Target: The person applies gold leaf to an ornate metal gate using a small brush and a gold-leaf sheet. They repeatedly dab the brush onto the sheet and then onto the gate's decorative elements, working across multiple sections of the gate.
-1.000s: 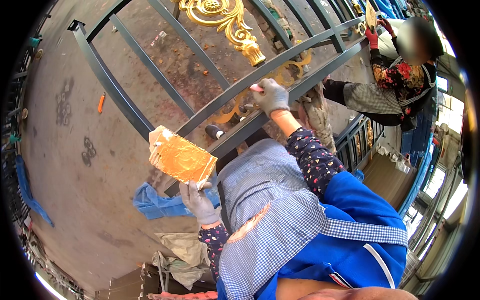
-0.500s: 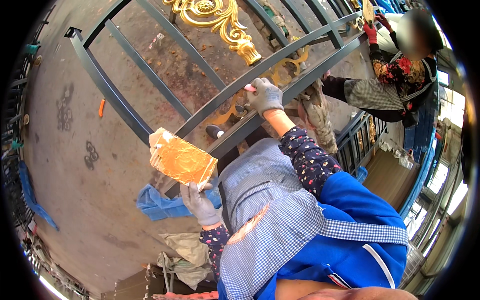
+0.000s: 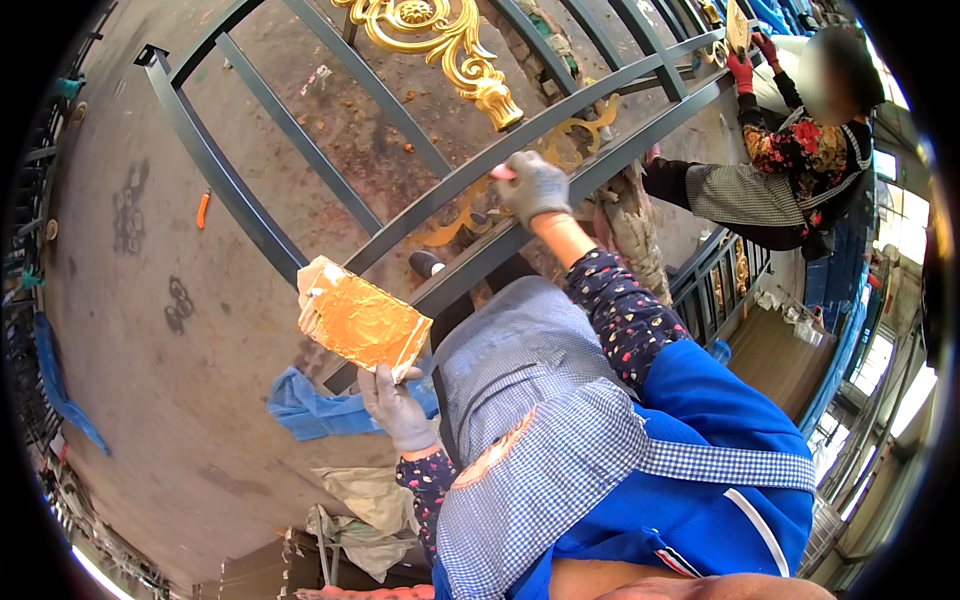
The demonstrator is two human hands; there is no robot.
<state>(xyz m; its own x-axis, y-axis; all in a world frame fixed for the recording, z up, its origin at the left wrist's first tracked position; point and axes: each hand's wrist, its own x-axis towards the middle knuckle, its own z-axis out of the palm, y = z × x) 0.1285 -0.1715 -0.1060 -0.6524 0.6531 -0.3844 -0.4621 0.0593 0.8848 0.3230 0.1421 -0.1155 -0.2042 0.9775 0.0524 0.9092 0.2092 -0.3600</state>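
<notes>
My left hand (image 3: 395,410), in a grey glove, grips the near edge of a flat board (image 3: 365,322) coated with orange-gold paint. The board is held over the left end of a dark grey metal railing (image 3: 470,272). My right hand (image 3: 540,190), also gloved, is closed around a small pink piece (image 3: 503,173) whose kind I cannot make out. It is over the gap between the two long bars; whether it touches a bar I cannot tell. Between those bars are flat gold scrolls (image 3: 590,128), partly hidden by my right hand. A gold cast ornament (image 3: 492,104) sits beyond them.
A co-worker (image 3: 800,160) in red gloves holds another board (image 3: 738,28) at the railing's far right. An orange-handled tool (image 3: 203,210) lies on the floor to the left. Blue sheeting (image 3: 305,405) lies below my left hand. A wrapped support (image 3: 635,240) stands under the railing.
My right hand has shifted slightly to the right along the railing and looks a little blurred. My left hand and the board have barely moved.
</notes>
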